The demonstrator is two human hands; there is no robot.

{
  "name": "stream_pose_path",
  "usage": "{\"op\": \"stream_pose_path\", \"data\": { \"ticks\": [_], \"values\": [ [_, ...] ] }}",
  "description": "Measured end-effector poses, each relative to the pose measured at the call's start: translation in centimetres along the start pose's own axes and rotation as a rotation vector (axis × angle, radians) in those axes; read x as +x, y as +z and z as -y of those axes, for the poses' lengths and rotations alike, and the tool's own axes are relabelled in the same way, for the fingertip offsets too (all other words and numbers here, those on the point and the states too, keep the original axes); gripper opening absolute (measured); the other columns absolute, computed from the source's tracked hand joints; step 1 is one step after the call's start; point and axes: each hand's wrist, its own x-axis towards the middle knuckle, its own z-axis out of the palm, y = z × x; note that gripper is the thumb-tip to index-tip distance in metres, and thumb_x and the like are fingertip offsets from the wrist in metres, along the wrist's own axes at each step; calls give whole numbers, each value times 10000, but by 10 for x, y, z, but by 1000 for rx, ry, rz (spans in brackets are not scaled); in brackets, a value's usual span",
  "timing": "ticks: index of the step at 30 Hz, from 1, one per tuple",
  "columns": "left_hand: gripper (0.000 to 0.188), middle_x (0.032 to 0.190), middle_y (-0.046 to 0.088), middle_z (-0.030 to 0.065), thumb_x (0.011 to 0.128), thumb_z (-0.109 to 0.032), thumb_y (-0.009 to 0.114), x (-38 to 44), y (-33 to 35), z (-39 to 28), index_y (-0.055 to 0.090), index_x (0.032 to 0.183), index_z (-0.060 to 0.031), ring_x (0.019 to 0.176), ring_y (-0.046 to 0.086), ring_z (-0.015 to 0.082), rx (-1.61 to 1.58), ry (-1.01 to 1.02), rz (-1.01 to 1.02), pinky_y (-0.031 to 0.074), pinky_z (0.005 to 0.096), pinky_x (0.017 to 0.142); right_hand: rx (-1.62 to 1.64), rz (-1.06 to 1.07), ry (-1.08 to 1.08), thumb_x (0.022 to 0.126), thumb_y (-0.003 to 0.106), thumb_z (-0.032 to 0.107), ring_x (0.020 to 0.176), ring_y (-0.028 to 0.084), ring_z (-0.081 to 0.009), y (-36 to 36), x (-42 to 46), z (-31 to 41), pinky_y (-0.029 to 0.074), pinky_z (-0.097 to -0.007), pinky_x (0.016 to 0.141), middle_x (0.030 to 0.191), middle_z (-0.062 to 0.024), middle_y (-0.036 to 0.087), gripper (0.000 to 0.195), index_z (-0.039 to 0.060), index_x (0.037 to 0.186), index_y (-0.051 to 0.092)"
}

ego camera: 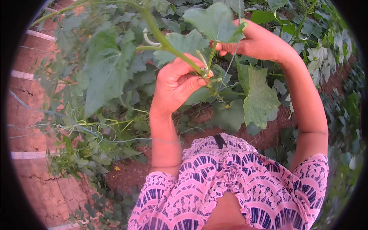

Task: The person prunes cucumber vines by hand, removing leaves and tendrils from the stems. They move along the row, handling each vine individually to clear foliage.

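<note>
My left hand (175, 83) pinches the thick green stem of a cucumber-type vine (156, 30) at a node, between thumb and fingers. A broad leaf (214, 21) rises from that node on its own stalk. Behind the leaf's edge is my right hand (253, 41), its fingers curled near the leaf stalk and a thin support string (233, 57). The leaf partly covers those fingers, so whether they grip anything cannot be told. A pale curled tendril (149, 38) springs from the stem higher up. Below the node, a yellowish-green leaf (260, 99) hangs to the right.
Blue-grey twine (57, 113) crosses the left side and passes near my left forearm. Dense vines (313, 26) fill the back and right. Brown soil (126, 175) shows beneath the leaves. At the left, a brick-coloured wall (28, 109) carries pale horizontal bands.
</note>
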Motion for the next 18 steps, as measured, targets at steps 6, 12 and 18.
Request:
{"op": "stream_pose_path", "data": {
  "ticks": [6,12,18],
  "values": [
    [234,972,574,81,808,-66,707,-6,-4,4,637,1001,45,845,606,154,14,42,54,530,268,696,207,505,449,844,592,560,696,575,-102,45,20,-27,455,-238,624,854,-25,600,554,38,1024,627],
    [184,986,549,54,812,-57,699,-6,4,-2,630,974,-3,783,564,133,113,-57,45,486,256,643,210,727,481,827,650,476,698,620,-131,43,29,-28,487,-249,641,930,-57,632,462,69,1045,637],
    [183,997,548,48,809,-88,709,-3,2,1,621,940,5,795,547,100,255,21,59,431,213,594,347,768,518,827,698,282,747,644,-151,40,29,-38,511,-278,710,906,-60,655,307,62,1032,636]
  ]
}}
